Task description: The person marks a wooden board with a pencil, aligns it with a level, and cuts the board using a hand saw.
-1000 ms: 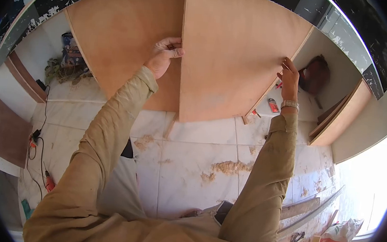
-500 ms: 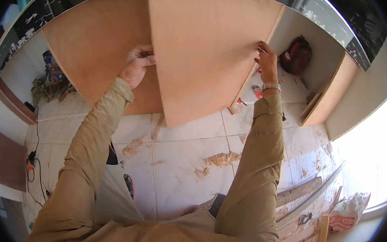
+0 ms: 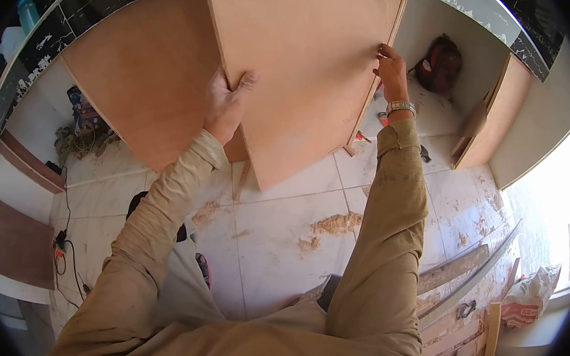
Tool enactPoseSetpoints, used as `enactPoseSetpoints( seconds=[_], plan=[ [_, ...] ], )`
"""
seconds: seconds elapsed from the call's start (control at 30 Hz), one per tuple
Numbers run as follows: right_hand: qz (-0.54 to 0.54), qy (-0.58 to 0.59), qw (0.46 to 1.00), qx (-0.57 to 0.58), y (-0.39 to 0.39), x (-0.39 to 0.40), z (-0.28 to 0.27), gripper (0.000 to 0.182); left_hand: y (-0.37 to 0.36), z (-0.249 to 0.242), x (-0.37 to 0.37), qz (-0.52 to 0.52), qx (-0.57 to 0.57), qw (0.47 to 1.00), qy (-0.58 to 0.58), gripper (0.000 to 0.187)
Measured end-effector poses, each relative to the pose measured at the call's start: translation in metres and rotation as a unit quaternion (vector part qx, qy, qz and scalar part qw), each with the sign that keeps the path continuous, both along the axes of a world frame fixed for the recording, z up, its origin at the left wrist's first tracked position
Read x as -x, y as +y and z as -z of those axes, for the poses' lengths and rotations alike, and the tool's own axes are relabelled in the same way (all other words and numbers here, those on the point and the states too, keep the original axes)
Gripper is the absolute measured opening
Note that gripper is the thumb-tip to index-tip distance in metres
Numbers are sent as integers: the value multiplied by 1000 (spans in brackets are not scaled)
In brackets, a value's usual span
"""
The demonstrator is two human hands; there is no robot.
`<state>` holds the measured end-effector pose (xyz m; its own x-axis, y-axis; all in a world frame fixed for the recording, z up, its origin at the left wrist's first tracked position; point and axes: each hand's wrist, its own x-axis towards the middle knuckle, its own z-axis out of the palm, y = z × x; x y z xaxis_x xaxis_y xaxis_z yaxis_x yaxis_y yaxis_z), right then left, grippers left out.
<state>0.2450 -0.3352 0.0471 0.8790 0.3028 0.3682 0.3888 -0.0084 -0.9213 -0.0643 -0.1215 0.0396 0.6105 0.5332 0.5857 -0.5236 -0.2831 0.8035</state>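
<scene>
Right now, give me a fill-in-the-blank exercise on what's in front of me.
The left hand grips the front wooden panel with its ____ showing over the near face.
The right hand is at that panel's ____ edge.
In the picture, the black cable lies to the panel's ____.
Missing words: thumb; right; left.

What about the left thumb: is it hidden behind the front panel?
No, the left hand's thumb shows plainly against the near face of the front panel.
</scene>
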Motion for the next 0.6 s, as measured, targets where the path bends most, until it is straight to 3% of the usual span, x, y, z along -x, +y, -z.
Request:
enactPoseSetpoints(
  seconds=[0.17, 0.3, 0.6],
  plan=[
    [-36, -8, 999, -40, -3, 2, 5, 53, -30, -7, -3, -52, -38, 998, -11, 31],
    [1, -5, 1000, 9, -4, 1, -1, 52, -56, -14, 0, -50, -2, 999, -20, 28],
    [71, -2, 997, -38, 2, -6, 5, 48, -60, -12, 8, -40, 18, 999, -21, 29]
  ],
)
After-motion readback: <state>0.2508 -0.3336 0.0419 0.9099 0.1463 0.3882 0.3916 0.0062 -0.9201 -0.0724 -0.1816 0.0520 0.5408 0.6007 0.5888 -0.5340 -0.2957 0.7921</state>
